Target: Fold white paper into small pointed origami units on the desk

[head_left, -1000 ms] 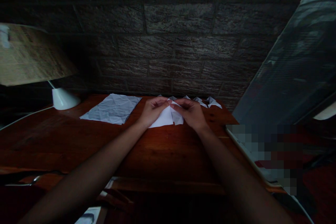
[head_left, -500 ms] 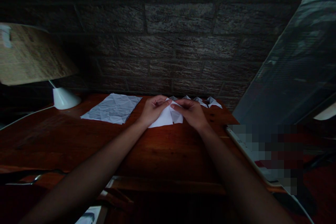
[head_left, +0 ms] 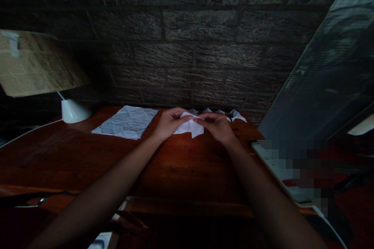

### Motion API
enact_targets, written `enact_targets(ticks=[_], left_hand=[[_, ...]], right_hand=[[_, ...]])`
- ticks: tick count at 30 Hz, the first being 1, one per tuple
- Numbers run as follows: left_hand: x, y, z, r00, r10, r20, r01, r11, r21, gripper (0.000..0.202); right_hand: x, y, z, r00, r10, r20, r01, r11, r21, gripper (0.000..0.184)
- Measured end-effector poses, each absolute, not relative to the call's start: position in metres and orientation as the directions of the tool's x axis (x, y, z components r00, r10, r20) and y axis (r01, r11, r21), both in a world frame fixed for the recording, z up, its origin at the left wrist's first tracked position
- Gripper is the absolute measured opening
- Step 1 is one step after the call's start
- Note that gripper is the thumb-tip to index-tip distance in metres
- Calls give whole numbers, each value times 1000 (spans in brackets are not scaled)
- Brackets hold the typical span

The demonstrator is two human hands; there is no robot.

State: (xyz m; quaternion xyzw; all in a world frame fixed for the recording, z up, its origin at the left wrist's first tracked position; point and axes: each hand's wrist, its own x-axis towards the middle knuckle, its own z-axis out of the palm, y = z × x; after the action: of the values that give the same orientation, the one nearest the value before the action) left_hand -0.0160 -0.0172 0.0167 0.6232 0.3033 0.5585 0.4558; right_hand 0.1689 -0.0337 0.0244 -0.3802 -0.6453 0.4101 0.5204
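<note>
A partly folded sheet of white paper (head_left: 187,126) is held up over the wooden table between my two hands. My left hand (head_left: 170,122) pinches its upper left part, thumb on the near face. From the other side my right hand (head_left: 216,124) grips the upper right part between thumb and fingers. The thumbs nearly meet at the paper's top. Its lower edge hangs loose, with a pointed corner toward me. Fingers behind the paper are partly hidden. Just beyond my hands stand several small folded paper pieces (head_left: 238,116) in a row.
Creased white sheets (head_left: 126,122) lie flat to the left. Farther left stands a lamp with a white base (head_left: 75,111) and a trailing cable. A device with a partly blurred screen (head_left: 271,159) sits at the table's right edge. A dark block wall (head_left: 201,23) rises behind the table (head_left: 187,175).
The paper's lower left part has swung up and inward, so less of it shows below my hands. My right thumb has shifted slightly; both hands keep their hold.
</note>
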Motion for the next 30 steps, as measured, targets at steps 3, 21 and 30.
enact_targets(ticks=[3,21,30], left_hand=[[-19,-16,17,204,870,449,-86,-441,894,26],[-21,-13,13,112,901,420,-179,-397,900,21],[-18,-10,9,141,917,374,-322,-315,893,19]], right_hand=[[169,-35,25,-181,894,410,71,428,-901,14],[173,-36,29,-136,859,494,16,500,-866,11],[170,-37,30,-131,854,504,5,508,-861,9]])
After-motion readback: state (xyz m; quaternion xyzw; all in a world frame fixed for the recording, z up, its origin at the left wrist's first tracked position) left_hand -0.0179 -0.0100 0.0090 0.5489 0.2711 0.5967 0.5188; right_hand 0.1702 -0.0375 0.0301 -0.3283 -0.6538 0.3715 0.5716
